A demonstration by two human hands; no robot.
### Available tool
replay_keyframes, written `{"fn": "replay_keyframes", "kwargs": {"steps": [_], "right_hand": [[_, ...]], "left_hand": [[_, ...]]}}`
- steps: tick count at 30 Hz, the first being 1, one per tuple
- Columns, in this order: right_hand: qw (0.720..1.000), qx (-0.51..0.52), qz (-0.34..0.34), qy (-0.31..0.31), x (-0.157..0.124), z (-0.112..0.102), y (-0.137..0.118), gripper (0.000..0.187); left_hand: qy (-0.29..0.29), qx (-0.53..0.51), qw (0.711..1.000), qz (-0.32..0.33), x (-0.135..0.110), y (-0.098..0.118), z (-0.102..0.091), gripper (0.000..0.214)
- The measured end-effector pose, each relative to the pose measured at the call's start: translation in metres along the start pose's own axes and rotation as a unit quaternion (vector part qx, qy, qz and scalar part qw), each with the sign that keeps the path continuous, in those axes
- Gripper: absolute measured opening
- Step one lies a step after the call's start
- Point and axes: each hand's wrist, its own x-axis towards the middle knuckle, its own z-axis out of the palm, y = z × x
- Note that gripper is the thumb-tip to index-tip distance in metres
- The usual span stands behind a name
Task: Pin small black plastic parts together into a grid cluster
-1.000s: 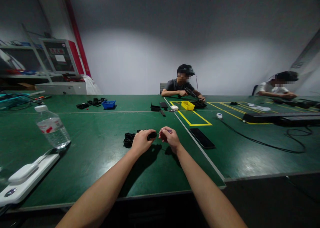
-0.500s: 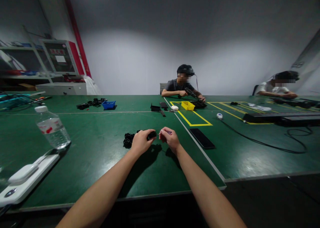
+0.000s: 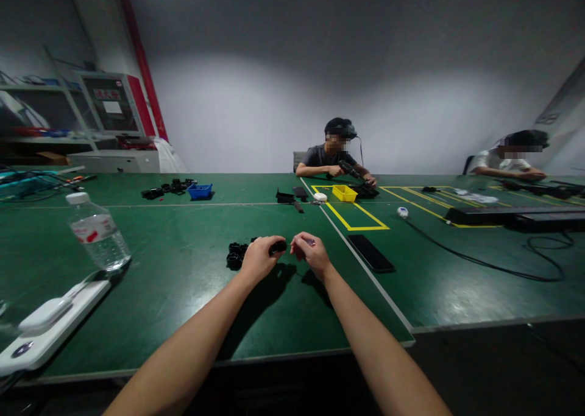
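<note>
My left hand (image 3: 261, 256) is closed around a black jointed mechanical part (image 3: 277, 246), whose rounded end sticks out past the thumb and fingers. My right hand (image 3: 311, 253) pinches a small screwdriver (image 3: 311, 242); a bit of its purplish handle shows, and its thin shaft points left at the black part. Whether the tip touches the part is too small to tell. More black parts (image 3: 236, 256) lie just left of my left hand, partly hidden by it. Both hands are just above the green table (image 3: 183, 318).
A black phone (image 3: 370, 253) lies right of my hands. On the left stand a water bottle (image 3: 99, 232) and a white power strip (image 3: 55, 327). Farther back are a blue bin (image 3: 200, 191), a yellow bin (image 3: 344, 193) and a white cable (image 3: 402, 212) plug. Two people sit across the table.
The whole view has shifted very slightly to the right. Both hands keep their hold, with no clear movement against the table.
</note>
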Motion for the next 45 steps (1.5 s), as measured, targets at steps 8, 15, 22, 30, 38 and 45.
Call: {"fn": "replay_keyframes", "kwargs": {"steps": [8, 15, 22, 30, 38, 45], "right_hand": [[0.999, 0.033, 0.015, 0.004, -0.0016, -0.0003, -0.0017, 0.026], [1.0, 0.006, -0.001, 0.01, 0.001, -0.0004, 0.0032, 0.028], [1.0, 0.005, 0.001, 0.019, 0.0004, -0.0001, 0.0017, 0.029], [1.0, -0.003, -0.006, 0.005, 0.0012, 0.0005, 0.003, 0.027], [1.0, 0.0, 0.005, -0.001, -0.0006, 0.0005, 0.0024, 0.027], [1.0, 0.019, 0.011, -0.008, -0.0022, 0.0015, -0.0011, 0.027]], "left_hand": [[0.018, -0.011, 1.0, -0.002, -0.0001, -0.0016, 0.0009, 0.031], [0.011, -0.019, 1.0, -0.019, -0.0002, 0.0006, -0.0009, 0.03], [0.008, -0.007, 0.999, -0.049, -0.0004, 0.0023, -0.0021, 0.032], [0.012, -0.016, 0.999, -0.038, -0.0004, -0.0007, -0.0003, 0.033], [0.011, -0.022, 0.999, -0.048, 0.0, 0.0008, -0.0008, 0.034], [0.013, -0.026, 0.999, -0.017, 0.0, -0.0009, 0.0007, 0.032]]}}
